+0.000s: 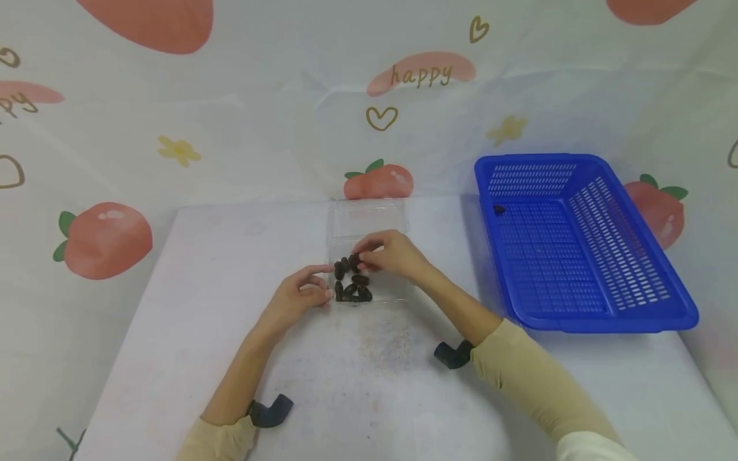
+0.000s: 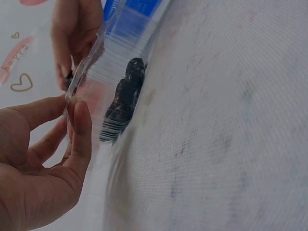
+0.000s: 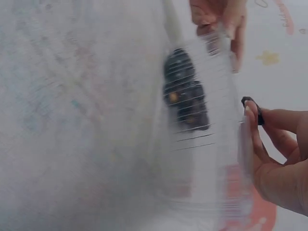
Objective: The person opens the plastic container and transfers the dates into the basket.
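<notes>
A clear plastic box [image 1: 392, 289] with ridged walls stands on the table, its lid [image 1: 369, 219] folded back behind it. Several dark brown, oval, date-like pieces [image 1: 360, 280] lie inside, mostly toward the left; their exact kind cannot be told. My left hand [image 1: 293, 299] pinches the box's left rim between thumb and fingers, as the left wrist view shows. Over the box, my right hand [image 1: 398, 255] pinches one dark oval piece [image 3: 260, 117] between thumb and fingertips. In the right wrist view that piece is above the rim.
To the right stands a large blue perforated basket [image 1: 553, 256], with one small dark piece [image 1: 499, 209] near its back left corner. Faint specks mark the white tabletop [image 1: 380, 371] in front of the box. A printed cloth [image 1: 277, 96] hangs behind the table.
</notes>
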`<state>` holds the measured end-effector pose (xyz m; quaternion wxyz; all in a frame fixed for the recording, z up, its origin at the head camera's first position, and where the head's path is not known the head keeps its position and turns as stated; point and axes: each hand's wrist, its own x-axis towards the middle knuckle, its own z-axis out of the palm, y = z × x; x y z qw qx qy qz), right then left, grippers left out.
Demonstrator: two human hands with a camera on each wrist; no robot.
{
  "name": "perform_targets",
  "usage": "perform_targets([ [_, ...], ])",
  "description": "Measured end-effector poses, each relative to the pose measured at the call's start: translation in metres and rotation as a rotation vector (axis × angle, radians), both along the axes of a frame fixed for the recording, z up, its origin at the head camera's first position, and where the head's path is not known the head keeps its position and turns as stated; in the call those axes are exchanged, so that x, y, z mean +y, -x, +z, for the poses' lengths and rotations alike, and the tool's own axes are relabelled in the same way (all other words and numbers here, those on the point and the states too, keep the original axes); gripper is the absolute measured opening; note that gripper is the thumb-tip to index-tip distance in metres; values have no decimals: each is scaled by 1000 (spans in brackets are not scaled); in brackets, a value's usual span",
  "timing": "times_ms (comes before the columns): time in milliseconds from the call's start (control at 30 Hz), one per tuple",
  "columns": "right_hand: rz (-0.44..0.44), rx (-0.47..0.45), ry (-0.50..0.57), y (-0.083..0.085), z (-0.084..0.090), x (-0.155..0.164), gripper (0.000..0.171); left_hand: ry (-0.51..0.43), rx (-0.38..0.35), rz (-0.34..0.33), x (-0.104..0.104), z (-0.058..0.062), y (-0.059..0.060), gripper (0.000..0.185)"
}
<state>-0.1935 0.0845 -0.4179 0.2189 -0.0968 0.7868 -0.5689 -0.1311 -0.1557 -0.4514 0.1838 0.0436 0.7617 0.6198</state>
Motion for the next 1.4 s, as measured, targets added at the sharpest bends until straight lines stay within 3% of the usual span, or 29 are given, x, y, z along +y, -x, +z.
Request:
perform_targets([
  [267, 43, -42, 134, -8, 19, 6, 12, 11, -9, 5, -2, -1, -3, 50],
  [800, -64, 97, 64, -3, 45, 39, 15, -2, -8, -6, -2, -3, -2, 50],
  [1233, -116, 111, 76, 4, 68, 70, 22, -1, -2, -13, -2, -2, -1, 50],
  [1400, -124, 117, 23, 7, 77, 87, 22, -2, 0, -11, -1, 0, -1, 50],
])
